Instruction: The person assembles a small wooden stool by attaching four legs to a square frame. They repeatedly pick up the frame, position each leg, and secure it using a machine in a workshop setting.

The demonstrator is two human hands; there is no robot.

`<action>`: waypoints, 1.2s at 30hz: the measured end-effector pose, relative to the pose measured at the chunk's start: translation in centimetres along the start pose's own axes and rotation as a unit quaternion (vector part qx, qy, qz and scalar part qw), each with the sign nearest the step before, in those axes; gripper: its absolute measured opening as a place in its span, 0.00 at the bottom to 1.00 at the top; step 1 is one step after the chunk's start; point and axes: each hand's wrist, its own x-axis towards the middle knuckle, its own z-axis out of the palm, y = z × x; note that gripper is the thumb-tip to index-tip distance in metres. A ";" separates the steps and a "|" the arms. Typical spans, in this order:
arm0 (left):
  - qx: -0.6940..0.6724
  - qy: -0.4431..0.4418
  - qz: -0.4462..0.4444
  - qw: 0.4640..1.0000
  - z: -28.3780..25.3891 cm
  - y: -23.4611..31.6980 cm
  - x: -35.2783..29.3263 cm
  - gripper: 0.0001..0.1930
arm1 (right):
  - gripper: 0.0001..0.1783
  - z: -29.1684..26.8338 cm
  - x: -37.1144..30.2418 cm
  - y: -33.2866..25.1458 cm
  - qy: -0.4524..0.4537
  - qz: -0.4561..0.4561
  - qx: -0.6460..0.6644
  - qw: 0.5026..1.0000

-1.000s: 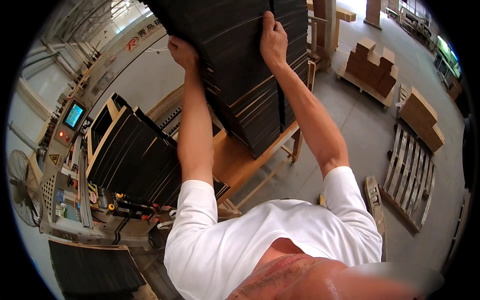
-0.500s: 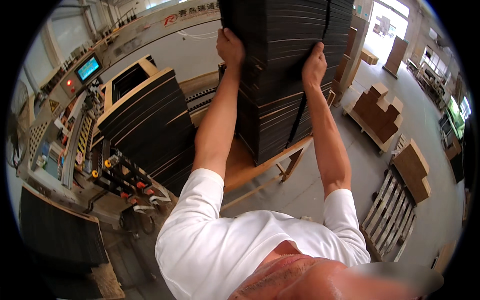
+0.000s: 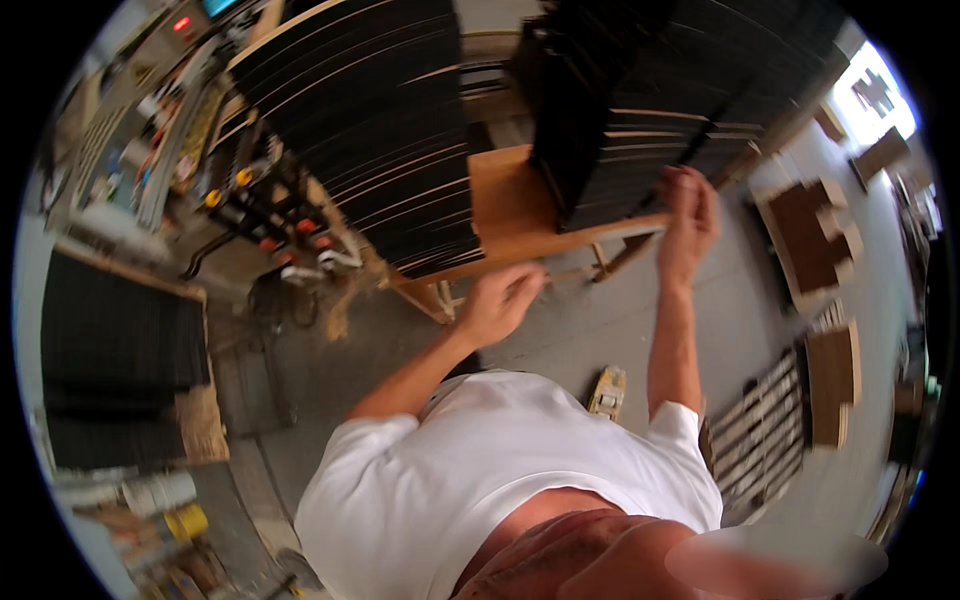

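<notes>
Between the two stacks and my body, my left hand [image 3: 503,302] hangs in front of the bench, its fingers loosely bent and apart with nothing in them. My right hand [image 3: 688,222] is raised at the front edge of the tall right stack of black panels [image 3: 655,140]. Its fingertips are blurred and overlap the lower part of a dark strap [image 3: 722,112] on that stack; I cannot tell whether they touch it. Both this stack and the left stack of black panels [image 3: 370,140] rest on a wooden bench [image 3: 512,205]. Pale edges show between some panels.
Clamps with yellow and red parts [image 3: 290,225] stand left of the bench. More black panels [image 3: 125,330] lie at far left. To the right are a slatted pallet [image 3: 760,425] and brown board stacks [image 3: 810,240]. A yellowish object [image 3: 608,392] lies on the floor near me.
Both hands have come down from the sides of the tall right stack, the left one well away from it. My view has tilted down, showing more floor and bench.
</notes>
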 end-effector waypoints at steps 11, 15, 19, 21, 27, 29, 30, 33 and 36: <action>0.065 -0.015 -0.165 0.984 -16.8 -12.6 -16.0 0.17 | 0.08 20.3 -11.1 -12.2 -0.300 -0.197 -0.163 0.919; 0.091 -0.071 -0.183 0.976 -25.9 -17.6 -18.9 0.19 | 0.10 31.4 -11.7 -17.4 -0.317 -0.500 -0.251 0.766; 0.066 -0.089 -0.222 0.969 -32.0 -20.5 -21.6 0.19 | 0.22 36.8 -7.9 -23.9 -0.352 -0.335 -0.354 0.799; 0.034 -0.090 -0.209 0.973 -33.1 -22.1 -21.2 0.19 | 0.27 39.5 -6.4 -25.4 -0.331 -0.269 -0.419 0.801; 0.116 -0.060 -0.251 0.959 -38.6 -25.6 -21.0 0.19 | 0.20 49.2 -1.5 -20.2 -0.327 -0.117 -0.552 0.758; 0.086 -0.038 -0.243 0.965 -38.9 -28.0 -20.8 0.18 | 0.19 45.2 2.9 -17.9 -0.357 -0.123 -0.552 0.744; 0.069 0.004 -0.220 0.973 -39.6 -28.6 -20.6 0.17 | 0.21 43.6 5.2 -17.0 -0.368 -0.130 -0.574 0.720; 0.057 0.039 -0.224 0.972 -43.4 -28.5 -18.8 0.16 | 0.26 41.9 8.1 -15.1 -0.365 -0.162 -0.620 0.675; 0.058 0.100 -0.246 0.962 -49.3 -29.1 -15.8 0.13 | 0.28 41.3 6.8 -15.2 -0.329 -0.083 -0.576 0.743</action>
